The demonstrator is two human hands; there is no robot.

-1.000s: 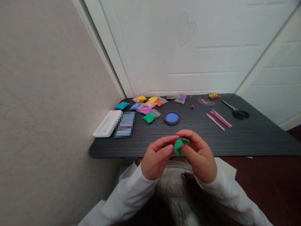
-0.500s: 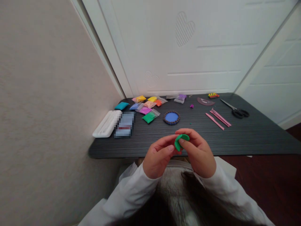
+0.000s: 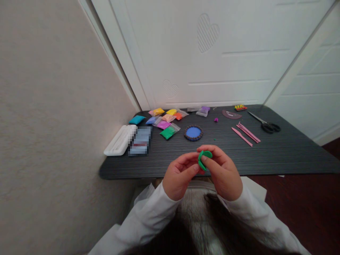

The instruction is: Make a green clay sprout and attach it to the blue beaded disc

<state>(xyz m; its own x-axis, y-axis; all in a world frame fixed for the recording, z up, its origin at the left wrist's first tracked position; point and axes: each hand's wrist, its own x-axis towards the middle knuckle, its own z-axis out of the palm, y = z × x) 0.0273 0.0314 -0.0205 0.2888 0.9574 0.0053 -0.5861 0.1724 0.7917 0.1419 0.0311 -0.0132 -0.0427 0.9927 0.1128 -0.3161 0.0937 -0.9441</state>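
Observation:
Between my two hands, over the near edge of the table, is a green clay piece [image 3: 207,154] with thin, rounded lobes curling up like petals. My right hand [image 3: 225,173] pinches it, the thumb pressed into its middle and the fingers behind. My left hand [image 3: 180,175] grips its left side between thumb and fingertips; part of the piece is hidden by the fingers. Beyond the hands lies a blue clay disc [image 3: 193,132] with a brown beaded rim. A tiny green crumb [image 3: 214,139] rests to the right of the disc.
Several bags of coloured clay, including a green bag [image 3: 168,132], lie at the back left. A white tray [image 3: 120,141] and a blurred flat item [image 3: 140,141] are at the left. Pink modelling tools [image 3: 247,132], scissors [image 3: 267,125] and a purple clay bit [image 3: 216,120] lie rightward.
The lobes of the green clay piece have drawn in closer, and my left thumb and fingers have shifted slightly against its left side. Both hands still hold it.

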